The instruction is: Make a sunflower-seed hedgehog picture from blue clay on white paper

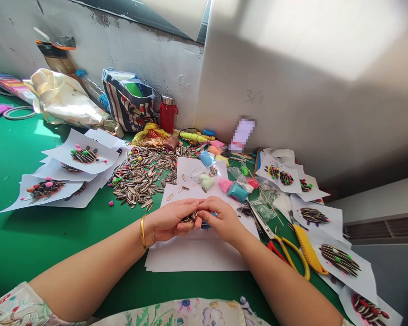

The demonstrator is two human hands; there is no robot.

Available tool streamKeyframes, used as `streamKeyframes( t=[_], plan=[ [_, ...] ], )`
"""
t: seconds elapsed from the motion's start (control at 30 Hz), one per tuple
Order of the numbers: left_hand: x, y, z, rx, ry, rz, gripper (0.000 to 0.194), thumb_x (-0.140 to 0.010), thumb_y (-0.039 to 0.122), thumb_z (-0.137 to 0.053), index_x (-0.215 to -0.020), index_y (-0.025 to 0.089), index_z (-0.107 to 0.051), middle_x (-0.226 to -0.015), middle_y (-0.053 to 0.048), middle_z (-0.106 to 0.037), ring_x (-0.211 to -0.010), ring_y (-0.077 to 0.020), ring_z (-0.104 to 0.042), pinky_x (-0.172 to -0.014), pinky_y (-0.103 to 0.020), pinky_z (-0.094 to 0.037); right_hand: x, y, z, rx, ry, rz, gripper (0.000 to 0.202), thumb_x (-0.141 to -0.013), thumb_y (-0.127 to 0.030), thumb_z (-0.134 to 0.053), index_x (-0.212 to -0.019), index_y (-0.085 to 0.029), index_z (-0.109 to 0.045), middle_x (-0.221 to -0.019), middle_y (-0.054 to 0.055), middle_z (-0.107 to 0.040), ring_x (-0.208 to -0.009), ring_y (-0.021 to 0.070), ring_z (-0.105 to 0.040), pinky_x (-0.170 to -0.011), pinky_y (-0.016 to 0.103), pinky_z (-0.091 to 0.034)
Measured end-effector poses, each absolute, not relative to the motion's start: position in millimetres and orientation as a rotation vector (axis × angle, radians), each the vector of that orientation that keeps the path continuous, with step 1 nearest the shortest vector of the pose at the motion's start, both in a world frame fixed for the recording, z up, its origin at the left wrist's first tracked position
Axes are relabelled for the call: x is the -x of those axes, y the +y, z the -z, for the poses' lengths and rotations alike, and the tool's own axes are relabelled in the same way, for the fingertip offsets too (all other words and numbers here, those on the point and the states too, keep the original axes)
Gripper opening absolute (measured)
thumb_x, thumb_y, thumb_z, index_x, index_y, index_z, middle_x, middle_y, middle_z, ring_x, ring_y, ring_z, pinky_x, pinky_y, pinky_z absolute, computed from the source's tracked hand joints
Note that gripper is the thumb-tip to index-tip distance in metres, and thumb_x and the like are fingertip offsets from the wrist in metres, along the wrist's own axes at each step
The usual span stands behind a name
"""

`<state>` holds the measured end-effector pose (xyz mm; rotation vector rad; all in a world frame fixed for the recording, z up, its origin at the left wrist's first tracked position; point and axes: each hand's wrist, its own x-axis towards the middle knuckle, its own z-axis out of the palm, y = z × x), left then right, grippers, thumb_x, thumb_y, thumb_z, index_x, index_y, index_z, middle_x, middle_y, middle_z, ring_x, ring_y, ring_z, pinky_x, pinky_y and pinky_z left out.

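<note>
My left hand (172,220), with a gold bangle at the wrist, is curled round a small dark figure studded with striped sunflower seeds (189,217). Most of the figure is hidden by the fingers. My right hand (221,218) meets it there, its thumb and fingers pinched together at the figure's edge; what they grip is too small to tell. Both hands are above a stack of white paper sheets (193,258). Something blue (209,220) shows below the right fingers. A few loose seeds lie on the paper just beyond the hands.
Sunflower seeds (136,181) are heaped beyond my left hand. Coloured clay packets, including a teal one (238,192), lie beyond my right. Scissors (284,249) and a yellow comb-edged tool (308,249) are at right. Seed figures on paper (88,165) flank both sides. A red flask (167,115) stands behind.
</note>
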<state>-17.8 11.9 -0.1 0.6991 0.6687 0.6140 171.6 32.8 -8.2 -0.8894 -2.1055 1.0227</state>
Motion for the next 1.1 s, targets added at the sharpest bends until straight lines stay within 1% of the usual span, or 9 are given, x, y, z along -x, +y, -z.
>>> streamKeyframes(
  t=[0.1, 0.2, 0.4, 0.5, 0.63, 0.8, 0.93, 1.0, 1.1],
  plan=[
    [17, 12, -2, -0.752, 0.699, -0.591, 0.032, -0.093, 0.048, -0.051, -0.100, 0.017, -0.057, -0.074, -0.002, -0.061, -0.038, 0.0001, -0.026, -0.039, -0.015, -0.014, -170, 32, 8, 0.934, -2.034, -1.106, 0.008, -0.087, -0.021, -0.062, -0.082, -0.022, -0.068, -0.075, 0.001, -0.068, -0.079, 0.0168, -0.060, -0.077, 0.031, -0.049],
    [17, 13, -4, -0.790, 0.726, -0.617, 0.030, -0.092, 0.044, -0.051, -0.098, 0.015, -0.059, -0.076, -0.004, -0.064, -0.039, -0.0007, -0.027, -0.039, -0.017, -0.014, -172, 33, 8, 0.953, -2.007, -1.096, 0.010, -0.087, -0.024, -0.062, -0.078, -0.021, -0.066, -0.071, 0.000, -0.065, -0.074, 0.0157, -0.058, -0.073, 0.029, -0.048],
    [19, 17, 0, -0.764, 0.859, -0.654, 0.022, -0.087, 0.037, -0.058, -0.089, 0.015, -0.057, -0.072, -0.001, -0.062, -0.040, -0.0015, -0.033, -0.046, -0.019, -0.030, -176, 39, 11, 1.083, -1.892, -1.039, 0.016, -0.086, -0.031, -0.059, -0.075, -0.020, -0.062, -0.074, 0.000, -0.059, -0.069, 0.0141, -0.053, -0.064, 0.027, -0.043],
    [19, 17, 3, -0.788, 0.863, -0.637, 0.026, -0.085, 0.039, -0.062, -0.079, 0.015, -0.052, -0.067, 0.003, -0.057, -0.039, -0.0004, -0.032, -0.044, -0.017, -0.024, -176, 40, 13, 1.096, -1.905, -1.053, 0.017, -0.087, -0.032, -0.059, -0.075, -0.019, -0.061, -0.074, 0.000, -0.058, -0.070, 0.0142, -0.052, -0.064, 0.027, -0.043],
    [18, 17, 5, -0.856, 0.922, -0.664, 0.032, -0.082, 0.044, -0.064, -0.077, 0.016, -0.050, -0.064, 0.004, -0.053, -0.040, -0.0008, -0.030, -0.042, -0.018, -0.016, -177, 40, 14, 1.096, -1.926, -1.073, 0.016, -0.087, -0.033, -0.059, -0.078, -0.020, -0.063, -0.077, 0.001, -0.059, -0.073, 0.0149, -0.053, -0.066, 0.028, -0.043],
    [18, 19, 5, -0.967, 1.013, -0.671, 0.035, -0.080, 0.049, -0.064, -0.077, 0.016, -0.051, -0.063, 0.005, -0.051, -0.042, -0.0028, -0.030, -0.042, -0.019, -0.016, -179, 43, 16, 1.071, -1.942, -1.070, 0.009, -0.083, -0.028, -0.064, -0.081, -0.020, -0.065, -0.080, 0.001, -0.063, -0.073, 0.0146, -0.054, -0.066, 0.027, -0.043],
    [20, 23, 6, -1.208, 1.191, -0.661, 0.030, -0.083, 0.046, -0.058, -0.085, 0.016, -0.061, -0.060, 0.004, -0.050, -0.046, -0.0077, -0.038, -0.043, -0.021, -0.027, -182, 50, 22, 1.122, -1.972, -1.008, 0.004, -0.080, -0.024, -0.064, -0.079, -0.020, -0.065, -0.078, 0.000, -0.063, -0.074, 0.0153, -0.055, -0.064, 0.027, -0.042],
    [23, 26, 7, -1.378, 1.309, -0.616, 0.028, -0.084, 0.041, -0.054, -0.091, 0.017, -0.066, -0.060, 0.003, -0.053, -0.050, -0.0115, -0.045, -0.047, -0.023, -0.034, -183, 53, 26, 1.148, -2.007, -0.981, 0.004, -0.080, -0.022, -0.063, -0.078, -0.021, -0.067, -0.079, 0.001, -0.063, -0.077, 0.0162, -0.056, -0.067, 0.028, -0.042],
    [26, 29, 8, -1.631, 1.392, -0.551, 0.028, -0.085, 0.033, -0.049, -0.093, 0.019, -0.072, -0.080, -0.003, -0.070, -0.075, -0.0191, -0.061, -0.069, -0.030, -0.048, -185, 57, 33, 1.180, -2.072, -0.968, 0.008, -0.081, -0.020, -0.062, -0.080, -0.021, -0.070, -0.084, 0.002, -0.062, -0.082, 0.0172, -0.058, -0.071, 0.029, -0.044]
  ],
)
